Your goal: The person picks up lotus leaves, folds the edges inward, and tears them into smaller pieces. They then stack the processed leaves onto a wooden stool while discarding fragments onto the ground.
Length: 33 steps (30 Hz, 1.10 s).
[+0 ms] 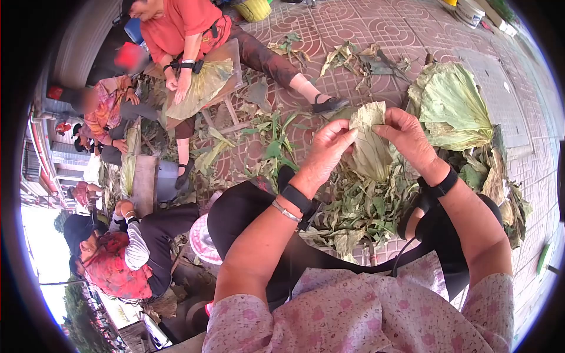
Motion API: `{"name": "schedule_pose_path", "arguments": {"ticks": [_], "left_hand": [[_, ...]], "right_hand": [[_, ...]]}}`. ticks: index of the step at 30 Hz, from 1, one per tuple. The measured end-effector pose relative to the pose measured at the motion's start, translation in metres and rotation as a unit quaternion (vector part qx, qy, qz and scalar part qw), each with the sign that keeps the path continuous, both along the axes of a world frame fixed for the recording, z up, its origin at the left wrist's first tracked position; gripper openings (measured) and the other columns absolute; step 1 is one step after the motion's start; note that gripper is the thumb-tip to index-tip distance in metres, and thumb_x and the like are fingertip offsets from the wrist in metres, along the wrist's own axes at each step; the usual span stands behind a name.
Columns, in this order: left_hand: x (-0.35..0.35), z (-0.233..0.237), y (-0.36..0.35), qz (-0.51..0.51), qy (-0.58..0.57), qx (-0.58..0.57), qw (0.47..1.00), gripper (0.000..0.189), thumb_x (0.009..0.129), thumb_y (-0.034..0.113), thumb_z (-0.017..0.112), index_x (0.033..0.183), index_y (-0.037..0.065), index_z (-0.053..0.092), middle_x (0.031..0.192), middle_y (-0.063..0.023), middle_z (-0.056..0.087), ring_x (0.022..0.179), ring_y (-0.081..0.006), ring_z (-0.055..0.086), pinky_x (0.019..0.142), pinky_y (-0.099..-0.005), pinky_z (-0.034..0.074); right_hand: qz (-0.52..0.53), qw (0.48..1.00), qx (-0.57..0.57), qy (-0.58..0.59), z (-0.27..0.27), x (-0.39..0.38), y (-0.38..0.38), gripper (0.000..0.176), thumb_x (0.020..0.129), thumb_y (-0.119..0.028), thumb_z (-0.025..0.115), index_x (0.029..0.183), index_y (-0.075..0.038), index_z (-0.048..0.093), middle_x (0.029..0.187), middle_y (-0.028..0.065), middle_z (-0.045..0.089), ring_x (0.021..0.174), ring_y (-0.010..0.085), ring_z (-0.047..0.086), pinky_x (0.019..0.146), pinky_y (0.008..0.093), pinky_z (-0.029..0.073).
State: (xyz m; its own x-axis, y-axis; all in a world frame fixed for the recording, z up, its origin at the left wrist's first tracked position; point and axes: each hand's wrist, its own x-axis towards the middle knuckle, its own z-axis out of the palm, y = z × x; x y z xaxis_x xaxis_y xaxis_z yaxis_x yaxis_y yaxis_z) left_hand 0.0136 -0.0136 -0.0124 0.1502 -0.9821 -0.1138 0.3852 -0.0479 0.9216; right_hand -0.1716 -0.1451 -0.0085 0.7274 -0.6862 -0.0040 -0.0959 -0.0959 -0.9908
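Observation:
Between my two hands I hold up a dried, pale green leaf [371, 147], its broad part hanging down. My left hand [331, 147] pinches the leaf's left edge between thumb and fingers. At the upper right edge, the thumb and fingers of my right hand [406, 136] are closed on the same leaf. Below it, a heap of torn leaf scraps [368, 206] covers the ground between my legs. A stack of large flattened leaves [453, 106] lies to the right of my right hand, on top of more dried leaves.
A person in a red shirt [188, 23] presses leaves on a board [232, 82] at upper left. Another person in a red patterned vest [120, 273] sits at lower left. Leaf scraps [368, 65] litter the tiled pavement [388, 29]. A white bucket [469, 13] stands at upper right.

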Motion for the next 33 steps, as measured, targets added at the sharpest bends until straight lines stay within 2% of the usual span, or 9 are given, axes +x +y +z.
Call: {"name": "schedule_pose_path", "arguments": {"ticks": [4,6,9,13,17,20,23,26,33], "left_hand": [[-0.005,0.003,-0.002,0.012,-0.056,-0.063,0.996,0.022,0.096,0.013,0.067,0.115,0.004,0.062,0.117,-0.0041,0.066,0.109,-0.0122,0.061,0.098,-0.0303,0.049],[-0.007,0.01,-0.006,0.082,-0.23,-0.124,0.962,0.027,0.093,0.013,0.07,0.116,0.003,0.061,0.117,-0.0043,0.066,0.11,-0.0132,0.061,0.098,-0.0307,0.048],[-0.015,0.03,-0.005,0.087,-0.283,-0.169,0.94,0.033,0.09,0.012,0.074,0.118,0.002,0.06,0.116,-0.0038,0.066,0.109,-0.0124,0.061,0.096,-0.0301,0.048],[-0.007,0.015,-0.003,-0.027,-0.348,-0.046,0.936,0.039,0.088,0.009,0.074,0.122,-0.001,0.058,0.112,-0.0026,0.066,0.101,-0.0084,0.06,0.088,-0.0272,0.05],[-0.002,-0.015,-0.006,-0.008,-0.271,-0.035,0.962,0.031,0.082,0.019,0.079,0.097,-0.004,0.065,0.077,-0.0059,0.066,0.072,-0.0092,0.056,0.067,-0.0318,0.049],[0.001,-0.015,-0.003,-0.048,-0.318,0.026,0.946,0.03,0.082,0.021,0.079,0.09,-0.005,0.066,0.07,-0.0049,0.061,0.068,-0.0085,0.052,0.063,-0.0322,0.047],[0.005,-0.022,-0.001,-0.118,-0.358,0.074,0.923,0.03,0.086,0.022,0.076,0.093,-0.005,0.065,0.075,-0.001,0.059,0.07,-0.0072,0.049,0.061,-0.0304,0.044],[0.003,-0.024,0.001,-0.102,-0.199,0.065,0.973,0.021,0.097,0.019,0.067,0.109,0.002,0.066,0.096,0.003,0.066,0.085,-0.0028,0.055,0.074,-0.0223,0.046],[-0.003,-0.018,-0.002,0.096,-0.165,-0.009,0.981,0.013,0.103,0.017,0.058,0.106,0.006,0.062,0.091,0.0071,0.056,0.082,-0.0022,0.049,0.077,-0.0202,0.043]], "right_hand": [[0.006,0.998,0.055,0.005,0.012,-0.005,-0.002,0.009,0.09,-0.009,0.068,0.097,-0.004,0.068,0.084,-0.004,0.065,0.079,0.0047,0.055,0.074,0.0243,0.047],[0.057,0.995,0.076,0.016,0.015,-0.009,-0.003,0.009,0.089,-0.009,0.067,0.097,-0.004,0.068,0.084,-0.0044,0.065,0.079,0.0047,0.055,0.075,0.0238,0.047],[0.11,0.986,0.12,0.034,0.014,-0.011,-0.001,0.006,0.089,-0.008,0.066,0.095,-0.005,0.068,0.086,-0.0047,0.065,0.081,0.0048,0.056,0.075,0.0227,0.046],[0.096,0.978,0.185,0.008,0.018,-0.011,0.0,0.005,0.091,-0.009,0.066,0.095,-0.006,0.067,0.089,-0.0037,0.066,0.082,0.0054,0.059,0.075,0.0234,0.048],[0.017,0.969,0.243,-0.047,0.027,-0.013,-0.007,0.006,0.093,-0.008,0.064,0.098,-0.007,0.067,0.09,-0.0027,0.067,0.084,0.0064,0.061,0.077,0.0245,0.051],[-0.036,0.97,0.226,-0.08,0.027,-0.016,-0.018,0.009,0.094,-0.006,0.062,0.101,-0.007,0.067,0.092,-0.0018,0.069,0.083,0.008,0.064,0.077,0.0249,0.052],[-0.083,0.961,0.233,-0.123,0.021,-0.023,-0.039,0.011,0.094,-0.004,0.063,0.104,-0.007,0.066,0.093,0.0,0.069,0.083,0.0102,0.066,0.077,0.0267,0.054],[-0.123,0.945,0.254,-0.168,0.013,-0.034,-0.063,0.011,0.092,-0.003,0.066,0.102,-0.008,0.065,0.094,0.0034,0.069,0.085,0.0135,0.067,0.081,0.0297,0.057],[-0.157,0.917,0.319,-0.181,0.022,-0.039,-0.072,0.006,0.092,-0.007,0.068,0.096,-0.009,0.064,0.096,0.0032,0.069,0.09,0.0151,0.067,0.083,0.0335,0.058]]}}
